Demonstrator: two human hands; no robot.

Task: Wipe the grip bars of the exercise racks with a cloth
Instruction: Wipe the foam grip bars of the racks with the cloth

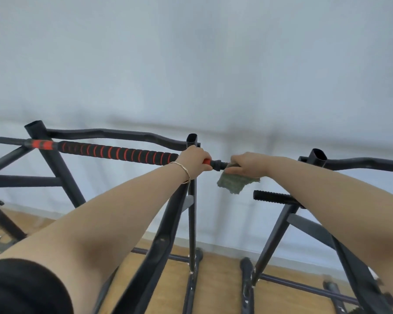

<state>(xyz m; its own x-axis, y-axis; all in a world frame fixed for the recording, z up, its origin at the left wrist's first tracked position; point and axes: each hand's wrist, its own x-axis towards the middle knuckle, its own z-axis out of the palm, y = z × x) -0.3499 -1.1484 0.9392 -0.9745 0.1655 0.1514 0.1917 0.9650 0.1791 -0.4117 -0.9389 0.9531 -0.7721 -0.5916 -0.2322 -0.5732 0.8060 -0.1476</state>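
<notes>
Left hand (196,160) wrapped tight around the bar (118,152), just at the right end of the red-and-black foam, near the upright post (192,168). Gold bracelet (183,172) on this wrist. Right hand (247,165) closed over the cloth (236,183), pinching it around the bare black tip of the same bar, so the cloth is pressed against the metal; one loose corner hanging down below the fingers. Hands near each other, not touching, with a short black piece of bar between them.

Cloth green-grey, thin and soft, probably very light and easy to fold around a round tube; best held as now, wrapped under the palm, so it does not slip off. Foam grip probably a little spongy and ribbed, so more friction there than on smooth metal. Rack itself stiff and heavy-looking; a steadying hold on the bar seems enough.

Further right, a second rack (281,230) with a short ribbed black handle (275,197) just below the right forearm, and a curved top bar (361,163) behind. Handle apparently not yet wiped, though impossible to say for sure.

Below, a wooden floor (213,279), light brown, with the rack feet resting on it. Behind, a plain pale wall (191,64), slightly blurred.
</notes>
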